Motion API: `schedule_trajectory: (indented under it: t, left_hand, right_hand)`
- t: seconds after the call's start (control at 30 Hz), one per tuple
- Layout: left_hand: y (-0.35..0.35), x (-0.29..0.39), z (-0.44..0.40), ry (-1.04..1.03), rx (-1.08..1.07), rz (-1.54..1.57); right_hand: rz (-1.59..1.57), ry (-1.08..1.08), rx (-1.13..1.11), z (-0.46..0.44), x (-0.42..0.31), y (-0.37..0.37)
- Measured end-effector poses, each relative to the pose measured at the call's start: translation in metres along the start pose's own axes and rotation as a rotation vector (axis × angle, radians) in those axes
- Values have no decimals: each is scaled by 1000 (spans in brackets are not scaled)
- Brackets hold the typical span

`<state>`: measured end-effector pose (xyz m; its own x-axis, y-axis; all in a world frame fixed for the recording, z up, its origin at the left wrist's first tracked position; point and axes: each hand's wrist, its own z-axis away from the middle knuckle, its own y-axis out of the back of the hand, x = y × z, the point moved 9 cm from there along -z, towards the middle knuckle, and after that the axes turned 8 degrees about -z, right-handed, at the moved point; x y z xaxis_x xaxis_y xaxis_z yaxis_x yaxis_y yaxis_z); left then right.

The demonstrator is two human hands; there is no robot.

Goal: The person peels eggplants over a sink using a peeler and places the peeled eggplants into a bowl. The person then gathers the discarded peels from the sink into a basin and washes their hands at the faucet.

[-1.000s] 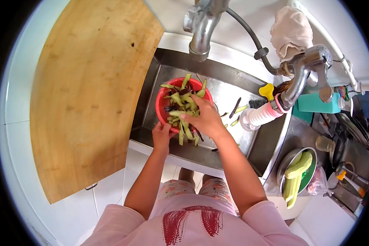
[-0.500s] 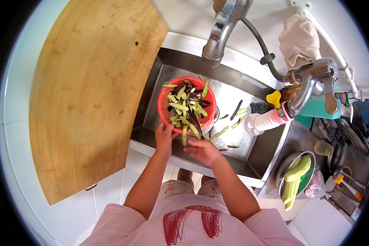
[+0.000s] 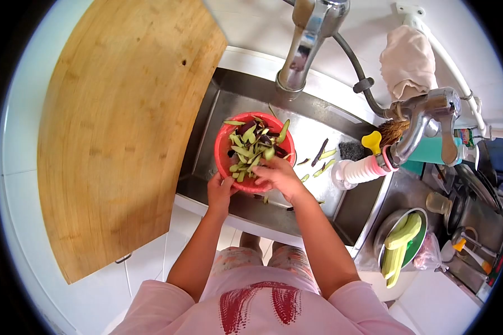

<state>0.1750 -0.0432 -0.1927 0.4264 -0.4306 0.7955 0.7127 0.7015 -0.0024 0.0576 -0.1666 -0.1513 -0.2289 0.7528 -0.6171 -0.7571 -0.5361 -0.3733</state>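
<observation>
A red bowl (image 3: 222,159) heaped with green and dark purple peel strips (image 3: 251,140) is in the metal sink. My left hand (image 3: 220,192) grips the bowl's near-left rim. At the bowl's near-right side, my right hand (image 3: 278,176) has its fingers curled at the edge of the strips; whether it pinches any is hard to see. More loose strips (image 3: 319,152) lie on the sink floor right of the bowl.
A large wooden board (image 3: 123,134) covers the left side. The main faucet (image 3: 296,61) hangs over the sink's back. At the right are a second tap (image 3: 416,128) with a pink-white hose, a dark scrubber (image 3: 351,151) and a metal bowl (image 3: 382,229) holding peeled vegetables (image 3: 399,243).
My right hand has moved up from below the bowl to its near-right rim. Strips that hung over the near rim are now inside the bowl.
</observation>
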Motion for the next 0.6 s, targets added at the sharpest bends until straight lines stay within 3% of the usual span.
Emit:
schedule_trajectory:
  t: [0.03, 0.1, 0.23, 0.3, 0.33, 0.37, 0.43, 0.5, 0.57, 0.6]
  left_hand:
    - [-2, 0, 2, 20, -23, 12]
    - [0, 0, 4, 46, 2, 67]
    - [13, -2, 4, 81, 83, 169]
    - [21, 7, 1, 54, 123, 149]
    - [28, 13, 0, 34, 165, 122]
    - [32, 17, -2, 30, 169, 126]
    - [39, 26, -7, -16, 161, 38]
    - [43, 29, -11, -42, 165, 44]
    - [45, 27, -12, -32, 157, 12]
    - [45, 26, -12, -28, 163, 10]
  right_hand:
    - [0, 3, 1, -3, -3, 0]
    - [721, 329, -46, -2, -33, -19]
    - [66, 663, 444, 7, -59, 43]
    - [186, 686, 696, 2, -52, 83]
    - [377, 670, 696, -17, -43, 98]
    - [378, 674, 690, -30, -37, 103]
    - [929, 801, 630, -58, -39, 82]
    - [1264, 703, 369, -106, -21, 62]
    - [1473, 527, 310, -144, -1, 69]
    - [1468, 302, 248, -160, 13, 82]
